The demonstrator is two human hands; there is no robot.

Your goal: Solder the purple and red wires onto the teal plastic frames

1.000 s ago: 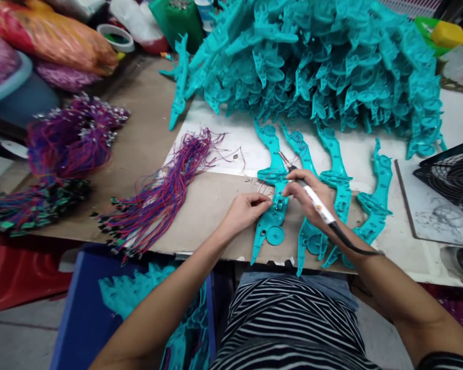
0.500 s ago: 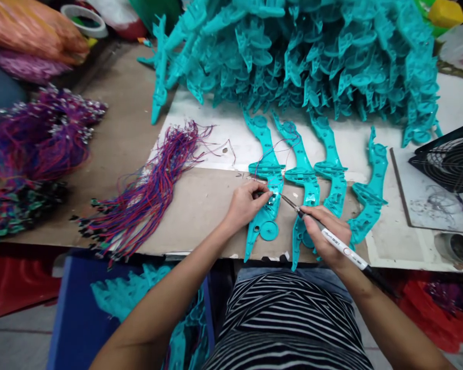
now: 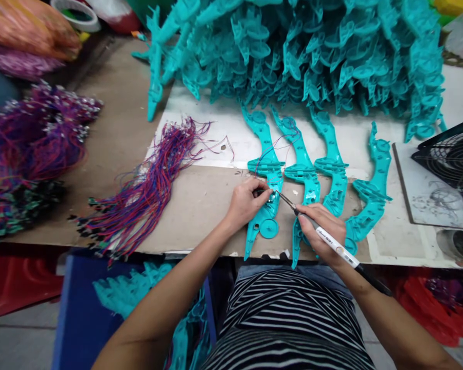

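Note:
My left hand [image 3: 246,203] is closed in a pinch over the leftmost turquoise plastic part [image 3: 270,167], which lies flat. Between its fingertips is a thin wire [image 3: 256,165] with a dark end, partly hidden by the fingers. Red and blue strands loop from there across to the second turquoise part [image 3: 301,154]. In my right hand [image 3: 322,231] is a soldering iron [image 3: 337,246], held like a pen. Its tip points left and meets the part close to my left fingertips; whether it touches the wire is too small to tell.
Two more turquoise parts [image 3: 331,149] lie to the right, below a large stacked pile [image 3: 293,51]. Bundled red and blue wires [image 3: 154,180] lie left. A black fan [image 3: 451,154], a board [image 3: 432,200] and a small round tin [image 3: 457,244] stand right. A blue bin [image 3: 75,308] sits below the table.
The soldering iron and my right hand have shifted slightly left and up. My left hand stays pinched at the same part. The whole view has moved a little.

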